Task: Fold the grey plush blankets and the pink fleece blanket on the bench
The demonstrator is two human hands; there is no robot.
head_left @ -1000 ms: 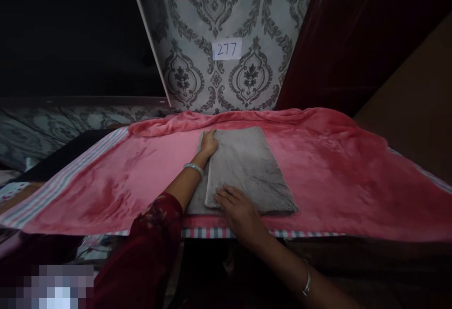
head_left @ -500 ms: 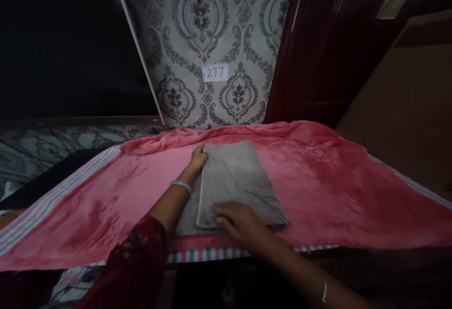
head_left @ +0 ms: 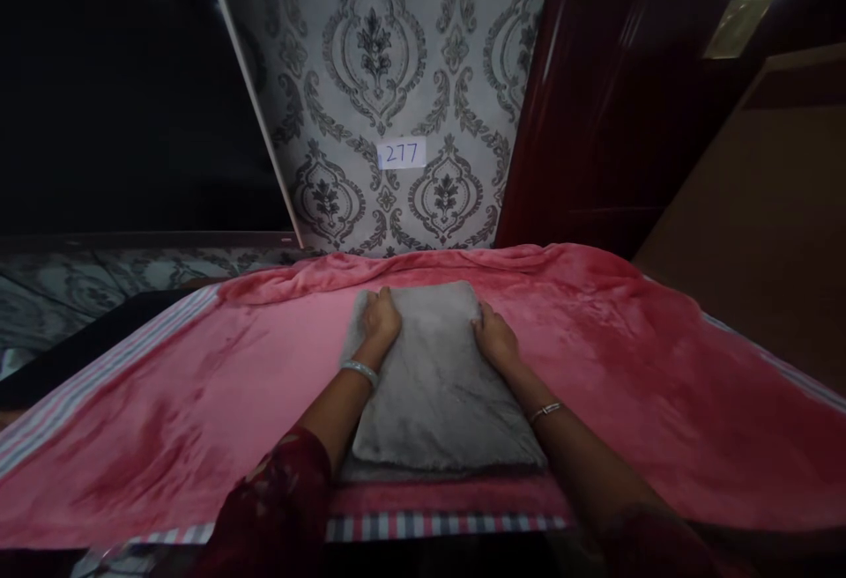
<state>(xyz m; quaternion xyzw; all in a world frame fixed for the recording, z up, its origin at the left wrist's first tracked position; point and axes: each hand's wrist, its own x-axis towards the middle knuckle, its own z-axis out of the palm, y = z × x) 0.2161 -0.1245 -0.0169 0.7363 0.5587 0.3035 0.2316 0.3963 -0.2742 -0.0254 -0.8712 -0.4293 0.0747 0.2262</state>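
Observation:
A folded grey plush cloth [head_left: 442, 393] lies flat on a pink blanket, its near edge toward me. My left hand [head_left: 382, 321] is closed on its far left part, fingers curled over the fold; the fingertips are partly hidden. At the far right edge, my right hand [head_left: 495, 338] grips the same cloth, with fingers bent against the border. A narrow strip of a lower layer shows along the cloth's left and near sides.
The pink blanket [head_left: 608, 402] covers the surface, bunched at the back, with a striped border at left and front. Behind stand a patterned wall [head_left: 449, 58] with a "277" label [head_left: 402, 153], a dark screen [head_left: 119, 102] and a dark red door [head_left: 595, 102].
My right hand has moved from the cloth's near edge to its far right edge. My left hand has shifted slightly right onto the cloth. The upper layer's left edge lies farther left at the front.

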